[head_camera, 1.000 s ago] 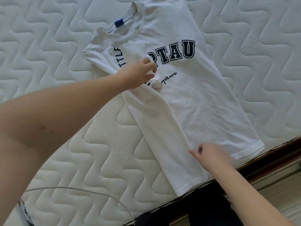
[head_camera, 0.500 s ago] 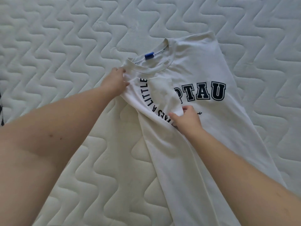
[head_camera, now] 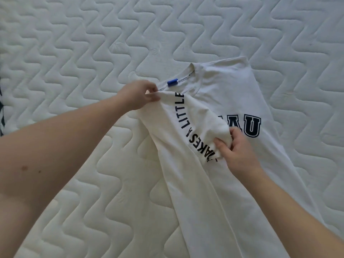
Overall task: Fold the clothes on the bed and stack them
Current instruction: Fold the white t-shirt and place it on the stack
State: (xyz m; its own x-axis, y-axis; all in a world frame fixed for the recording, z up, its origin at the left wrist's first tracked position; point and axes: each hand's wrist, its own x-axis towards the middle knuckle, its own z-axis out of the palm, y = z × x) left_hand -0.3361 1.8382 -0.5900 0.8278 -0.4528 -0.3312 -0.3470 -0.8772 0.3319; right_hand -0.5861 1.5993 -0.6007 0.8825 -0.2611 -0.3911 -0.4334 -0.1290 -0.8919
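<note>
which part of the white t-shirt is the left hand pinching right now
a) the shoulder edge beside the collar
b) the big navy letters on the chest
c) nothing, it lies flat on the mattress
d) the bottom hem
a: the left hand pinches the folded shoulder edge of the white t-shirt just beside the collar, near its blue tag.

Both bare forearms reach forward, the left from low on the left, the right from the lower right corner. The left hand [head_camera: 138, 96] pinches cloth between thumb and fingers; the right hand [head_camera: 235, 148] curls round a bunched fold.
</note>
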